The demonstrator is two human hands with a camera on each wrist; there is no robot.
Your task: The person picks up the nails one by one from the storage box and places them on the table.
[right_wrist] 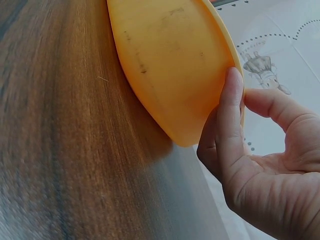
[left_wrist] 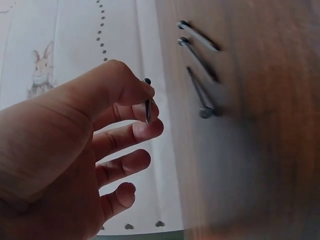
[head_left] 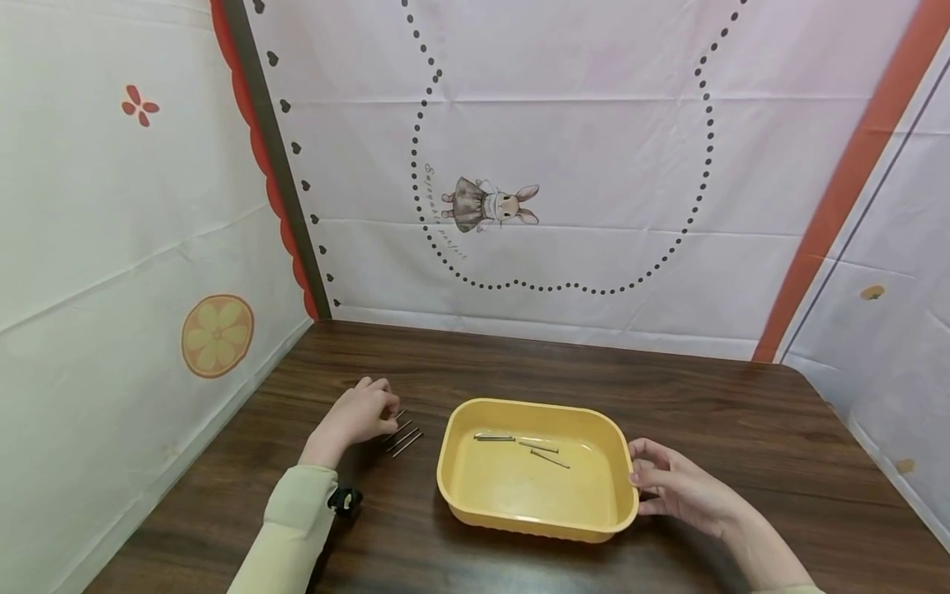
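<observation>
Backdrop cloth (head_left: 594, 190): because it stands upright beyond the yellow tray (head_left: 512, 491), it closes off the far side; white, printed with dots and a rabbit figure (head_left: 493, 205).
Bench (head_left: 742, 429): dark and wood-grained, extending under the yellow tray and to either side of it.
Yellow tray: stands on the bench, shallow, corners rounded. Judged light, in slightly flexible plastic; best held by rim and wall at opposite ends and kept level, since its contents would probably slide.
Right grip (head_left: 686, 491): at the yellow tray's right end, grasping its wall, thumb on one side of the rim and fingers against the outer face.
Left grip (head_left: 364, 410): left of the yellow tray, pinching one nail between thumb and fingertips; the remaining fingers are bent and bear on nothing visible.
Nails in tray (head_left: 550, 459): apparently four, lying flat on the yellow tray's floor towards its far side; two lie side by side, contact too small to tell.
Loose nails (left_wrist: 199, 59): three, on the bench left of the yellow tray, one with its head at the opposite end.
Held nail (left_wrist: 148, 105): left of the yellow tray, in the left grip. Judged light, rigid, not fragile, liable to roll between fingertips; mid-shank is the sound hold, away from the point.
</observation>
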